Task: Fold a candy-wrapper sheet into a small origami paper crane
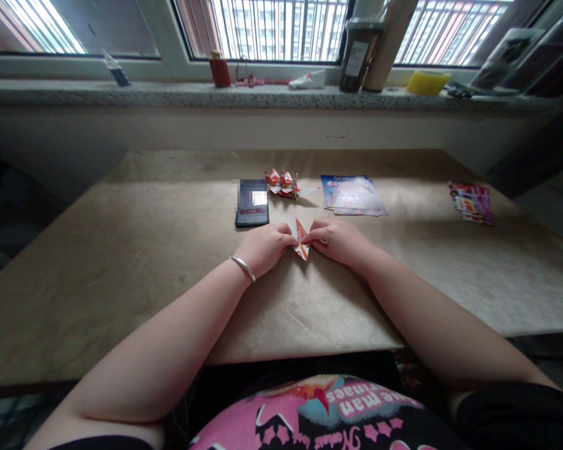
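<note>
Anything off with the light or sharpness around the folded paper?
In the head view, the windows are overbright and the tabletop unevenly lit; the head view also renders the folded paper small and soft, fine creases hard to read; blocky pixels in the head view mask most of the phone.

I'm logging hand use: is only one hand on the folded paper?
No, the left hand and right hand both have fingers on the paper.

Between your fingers (288, 239), the small folded-paper piece (301, 249) is white printed with orange-red. Beyond them, the spiky folded-paper cluster (285, 183) is red and white; farther right, the flat square sheets (351, 193) fade from blue to lilac.
</note>
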Available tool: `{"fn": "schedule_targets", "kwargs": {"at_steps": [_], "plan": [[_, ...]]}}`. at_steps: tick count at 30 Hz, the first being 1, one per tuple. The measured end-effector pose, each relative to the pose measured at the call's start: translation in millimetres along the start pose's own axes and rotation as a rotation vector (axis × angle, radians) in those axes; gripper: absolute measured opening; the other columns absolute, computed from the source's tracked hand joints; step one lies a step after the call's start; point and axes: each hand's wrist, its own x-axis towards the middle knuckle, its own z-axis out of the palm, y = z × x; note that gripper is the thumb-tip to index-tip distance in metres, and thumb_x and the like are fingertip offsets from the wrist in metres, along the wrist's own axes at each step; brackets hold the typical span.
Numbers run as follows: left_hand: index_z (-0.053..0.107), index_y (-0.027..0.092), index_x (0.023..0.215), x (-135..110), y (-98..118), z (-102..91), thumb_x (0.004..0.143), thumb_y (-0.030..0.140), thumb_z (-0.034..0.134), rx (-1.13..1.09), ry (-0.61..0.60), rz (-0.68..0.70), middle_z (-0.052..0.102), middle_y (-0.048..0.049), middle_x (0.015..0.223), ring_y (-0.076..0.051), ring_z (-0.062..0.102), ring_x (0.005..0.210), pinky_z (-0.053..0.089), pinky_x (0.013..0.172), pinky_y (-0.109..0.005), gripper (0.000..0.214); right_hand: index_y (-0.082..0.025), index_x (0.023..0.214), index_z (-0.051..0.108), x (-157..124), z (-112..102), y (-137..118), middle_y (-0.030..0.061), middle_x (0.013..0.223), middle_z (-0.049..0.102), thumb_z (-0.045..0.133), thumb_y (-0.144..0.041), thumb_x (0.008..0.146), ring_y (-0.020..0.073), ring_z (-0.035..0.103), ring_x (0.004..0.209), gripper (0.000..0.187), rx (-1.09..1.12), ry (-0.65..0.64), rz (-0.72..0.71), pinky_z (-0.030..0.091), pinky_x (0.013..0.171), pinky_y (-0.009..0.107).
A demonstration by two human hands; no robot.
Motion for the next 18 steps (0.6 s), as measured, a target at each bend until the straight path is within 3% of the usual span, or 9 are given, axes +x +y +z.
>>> {"fn": "schedule_targets", "kwargs": {"at_steps": [9,18], "plan": [[0.071,0.03,0.097,0.2,6.0,-5.1,0.088,0.021,0.048,0.12,-0.016,0.014,0.067,-0.0001,0.095,-0.016,0.061,0.081,0.04,0.062,-0.024,0.026,-0.026,0.087,0.074,0.8,-1.9,-4.3,0.0038,0.084,0.067,0.054,-0.016,0.082,0.0179,0.059,0.081,0.023,-0.061,-0.01,-0.008,0.041,0.07,0.028],[0.07,0.029,0.096,-0.4,3.2,-4.9,0.086,0.019,0.047,0.084,-0.023,-0.006,0.067,0.0009,0.098,-0.015,0.061,0.083,0.042,0.065,-0.024,0.027,-0.023,0.092,0.072,-1.1,1.0,-6.4,0.0062,0.089,0.067,0.052,-0.017,0.083,0.0191,0.059,0.085,0.023,-0.112,-0.005,-0.014,0.041,0.072,0.028]]}}
